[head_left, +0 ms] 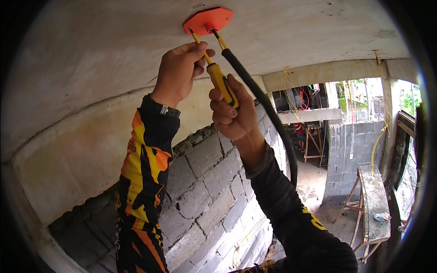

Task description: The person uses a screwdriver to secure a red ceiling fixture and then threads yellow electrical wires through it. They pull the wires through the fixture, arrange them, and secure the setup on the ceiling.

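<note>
An orange octagonal junction box cover [216,19] lies against the concrete ceiling, with wires [221,40] coming out of its round collar. From those wires a black flexible conduit [259,95] hangs down past my right hand. A yellow-and-black screwdriver [217,79] points up, its tip at the cover's near left edge. My right hand [234,109] is closed round its handle. Higher up, my left hand [180,70] pinches the yellow shaft between thumb and fingers. Whether the tip sits in a screw is too small to tell.
A rough concrete block wall [200,182] runs below a beam on the left. At the right stand a wooden work platform [374,204] and, farther back, a wooden sawhorse [313,143]. Loose yellow wires [378,141] dangle near a post. A person [300,134] is partly visible in the back.
</note>
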`<state>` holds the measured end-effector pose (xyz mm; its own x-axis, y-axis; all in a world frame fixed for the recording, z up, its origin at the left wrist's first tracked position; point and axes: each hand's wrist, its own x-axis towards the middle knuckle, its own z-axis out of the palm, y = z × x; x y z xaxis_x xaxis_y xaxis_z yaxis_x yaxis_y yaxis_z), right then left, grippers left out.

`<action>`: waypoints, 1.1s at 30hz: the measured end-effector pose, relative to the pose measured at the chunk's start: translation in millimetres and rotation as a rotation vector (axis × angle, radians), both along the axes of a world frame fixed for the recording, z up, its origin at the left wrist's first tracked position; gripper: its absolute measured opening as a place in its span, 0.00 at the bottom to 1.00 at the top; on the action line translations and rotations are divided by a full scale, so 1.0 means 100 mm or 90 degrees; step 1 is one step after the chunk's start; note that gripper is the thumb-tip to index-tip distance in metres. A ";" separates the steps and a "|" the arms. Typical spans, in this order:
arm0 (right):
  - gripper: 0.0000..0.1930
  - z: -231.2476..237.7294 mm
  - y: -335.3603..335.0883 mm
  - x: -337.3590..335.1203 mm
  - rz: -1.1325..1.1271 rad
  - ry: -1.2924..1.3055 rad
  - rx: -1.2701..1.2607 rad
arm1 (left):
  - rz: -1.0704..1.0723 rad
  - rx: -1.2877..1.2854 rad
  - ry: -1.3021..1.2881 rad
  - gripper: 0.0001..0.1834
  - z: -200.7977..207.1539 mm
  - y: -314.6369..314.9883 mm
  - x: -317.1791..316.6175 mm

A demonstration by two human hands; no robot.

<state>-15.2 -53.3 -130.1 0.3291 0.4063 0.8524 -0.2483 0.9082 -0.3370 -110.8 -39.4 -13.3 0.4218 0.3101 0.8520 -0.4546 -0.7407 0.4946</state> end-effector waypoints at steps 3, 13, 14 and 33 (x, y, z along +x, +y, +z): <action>0.24 -0.03 -0.01 -0.02 -0.084 -0.015 -0.021 | 0.103 0.000 -0.022 0.11 0.01 0.00 0.01; 0.23 -0.03 0.15 -0.06 -0.200 -0.003 0.143 | 0.025 -0.014 -0.040 0.07 -0.02 0.01 0.00; 0.23 -0.04 0.14 -0.02 -0.072 0.003 0.094 | 0.025 -0.009 -0.035 0.06 0.00 0.02 0.02; 0.28 -0.10 0.14 -0.19 -0.515 -0.052 0.138 | 0.154 0.094 -0.112 0.08 0.02 0.11 0.04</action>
<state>-34.0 -39.6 -139.6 0.3828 -0.1040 0.9180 0.5249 0.8421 -0.1235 -106.6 -28.6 -11.5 0.1941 0.2514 0.9482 -0.3258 -0.8952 0.3040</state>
